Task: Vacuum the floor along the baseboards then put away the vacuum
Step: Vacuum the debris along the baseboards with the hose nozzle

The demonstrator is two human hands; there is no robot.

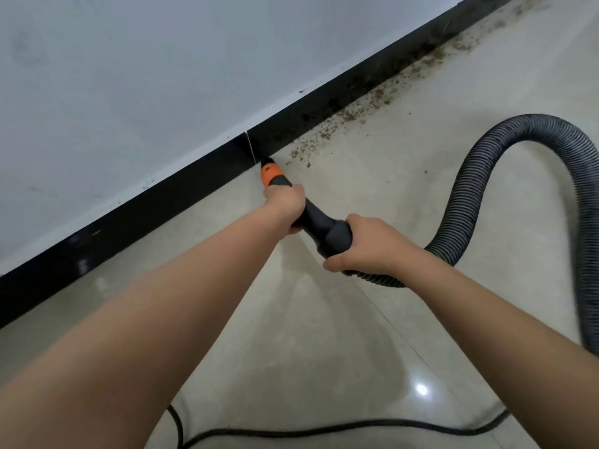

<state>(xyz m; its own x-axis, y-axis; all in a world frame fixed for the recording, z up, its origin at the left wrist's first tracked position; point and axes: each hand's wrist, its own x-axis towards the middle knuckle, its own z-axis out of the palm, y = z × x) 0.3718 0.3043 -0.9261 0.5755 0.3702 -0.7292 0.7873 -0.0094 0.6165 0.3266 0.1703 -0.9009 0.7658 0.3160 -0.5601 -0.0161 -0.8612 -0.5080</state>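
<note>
A black vacuum nozzle (319,223) with an orange tip (269,172) points at the foot of the black baseboard (181,189), beside a joint in it. My left hand (287,202) grips the nozzle just behind the orange part. My right hand (369,244) grips the thick rear end, where the ribbed grey hose (486,163) begins. Brown crumbs and dirt (353,113) lie along the baseboard to the right of the tip and run toward the far corner. The vacuum's body is out of view.
The hose loops up and off the right edge. A thin black power cord (324,427) lies across the pale tiled floor (324,335) near the bottom. A grey-white wall (129,76) rises above the baseboard.
</note>
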